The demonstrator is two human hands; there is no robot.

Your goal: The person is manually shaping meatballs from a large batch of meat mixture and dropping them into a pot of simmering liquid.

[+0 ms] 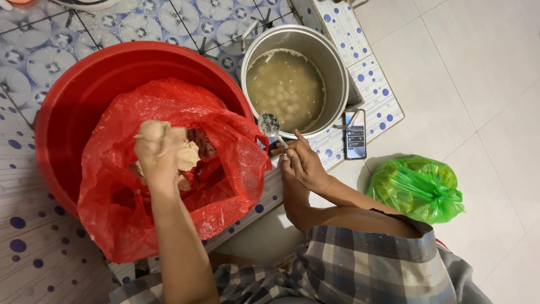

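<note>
A large round red plastic basin (67, 107) sat on the tiled counter, and inside it lay a crumpled red plastic bag (225, 186), its mouth pulled open over a mass of pale beige dough (188, 155). The left hand (157, 152) hovered over the bag's opening, its fingers clenched around a lump of that same sticky dough, which smeared the knuckles. Just beside the basin stood a tall round steel pot (334, 67) filled with cloudy brownish liquid (284, 87), in which small pale balls floated. The right hand (306, 163) gripped the handle of a metal spoon (270, 125) between fingers and thumb; the spoon's bowl was poised over the near rim of the pot, between pot and bag.

The counter (34, 247) was covered in white tiles with blue dots and round patterns. A dark smartphone (355, 135) with a lit screen lay near the counter's edge, just beside the pot. Below, on the pale, large-tiled floor (484, 84), rested a knotted green plastic bag (419, 188). The person wore a grey-and-blue checked cloth (365, 264).
</note>
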